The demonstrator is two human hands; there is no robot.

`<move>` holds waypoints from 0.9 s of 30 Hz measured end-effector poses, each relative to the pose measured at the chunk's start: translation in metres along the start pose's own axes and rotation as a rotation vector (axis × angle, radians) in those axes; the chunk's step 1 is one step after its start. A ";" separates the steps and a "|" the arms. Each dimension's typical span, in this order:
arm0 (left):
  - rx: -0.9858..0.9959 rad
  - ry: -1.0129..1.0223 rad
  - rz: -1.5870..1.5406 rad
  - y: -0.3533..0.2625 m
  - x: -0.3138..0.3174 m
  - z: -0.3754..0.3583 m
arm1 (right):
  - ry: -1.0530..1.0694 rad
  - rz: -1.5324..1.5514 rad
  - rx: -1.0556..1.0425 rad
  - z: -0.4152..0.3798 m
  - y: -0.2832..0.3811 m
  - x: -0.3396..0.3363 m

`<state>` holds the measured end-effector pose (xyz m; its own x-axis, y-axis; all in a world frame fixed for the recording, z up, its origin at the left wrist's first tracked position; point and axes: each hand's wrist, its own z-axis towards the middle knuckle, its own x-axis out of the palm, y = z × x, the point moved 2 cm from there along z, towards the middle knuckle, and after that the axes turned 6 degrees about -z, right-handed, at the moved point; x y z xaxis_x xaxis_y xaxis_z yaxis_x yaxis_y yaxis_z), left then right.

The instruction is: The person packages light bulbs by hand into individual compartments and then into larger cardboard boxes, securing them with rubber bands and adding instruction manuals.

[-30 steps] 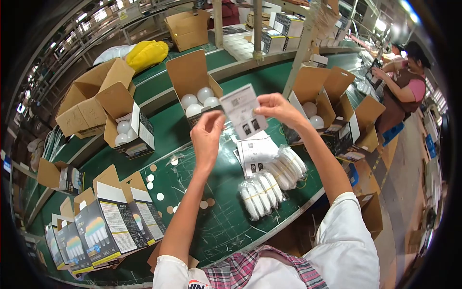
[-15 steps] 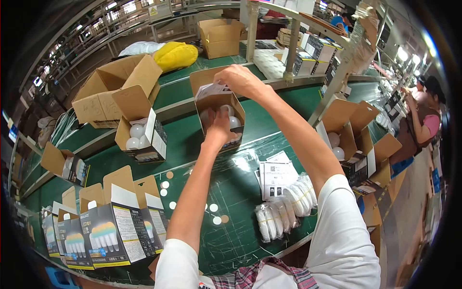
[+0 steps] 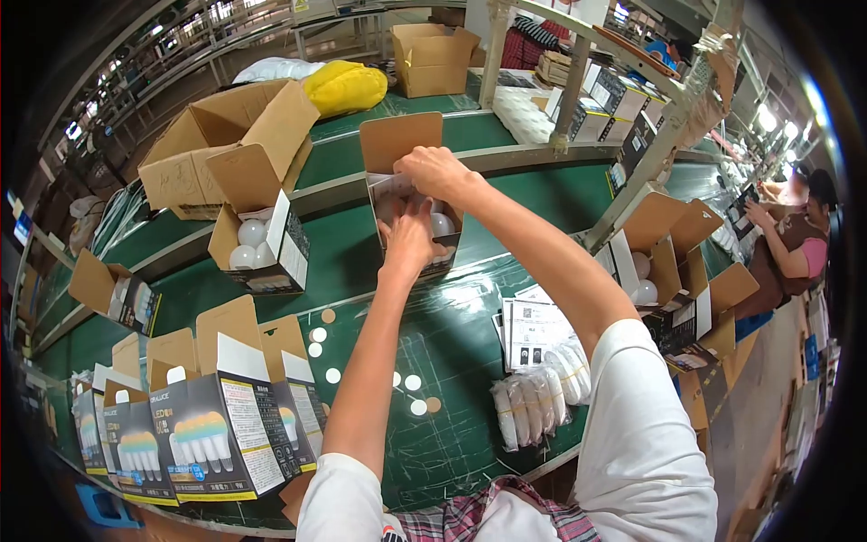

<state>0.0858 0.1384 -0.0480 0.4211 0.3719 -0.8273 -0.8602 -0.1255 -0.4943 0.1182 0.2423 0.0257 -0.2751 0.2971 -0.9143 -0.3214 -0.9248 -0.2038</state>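
An open carton (image 3: 403, 144) with white bulbs (image 3: 440, 224) inside stands at the centre, its brown flap raised. My left hand (image 3: 411, 237) reaches over its front edge, fingers spread among the bulbs. At the back of the same carton, my right hand (image 3: 435, 172) has its fingers bent down over the opening; whatever lies under them is hidden. Printed leaflets (image 3: 526, 332) lie to the right, beside several wrapped bundles (image 3: 531, 406). White and brown discs (image 3: 413, 382) are scattered on the green surface (image 3: 452, 352).
Open bulb cartons (image 3: 298, 242) stand at left and right (image 3: 625, 262). Several printed boxes (image 3: 200, 443) line the front left. Behind are a large brown box (image 3: 194, 172), a yellow bag (image 3: 348, 88) and a metal post (image 3: 632, 172). Another person (image 3: 795, 244) is at far right.
The white sheet that showed by my right hand is no longer visible, and that hand is lower over the carton. My left hand's fingers have spread. The view has shifted slightly.
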 end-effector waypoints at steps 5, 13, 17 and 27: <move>-0.010 0.023 -0.022 0.005 -0.009 -0.006 | 0.107 -0.184 0.152 0.011 0.011 0.001; -0.018 -0.006 -0.049 0.020 -0.021 -0.013 | 0.090 -0.134 0.189 0.019 0.032 0.005; -0.007 -0.031 -0.077 0.024 -0.021 -0.018 | 0.004 -0.190 0.044 0.026 0.042 0.012; 0.004 -0.035 -0.023 0.031 -0.037 -0.037 | 0.009 -0.111 0.009 0.034 0.059 0.044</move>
<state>0.0542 0.0866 -0.0429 0.4306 0.4065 -0.8058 -0.8517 -0.1126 -0.5119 0.0564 0.2090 -0.0151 -0.2292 0.3953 -0.8895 -0.3572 -0.8842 -0.3009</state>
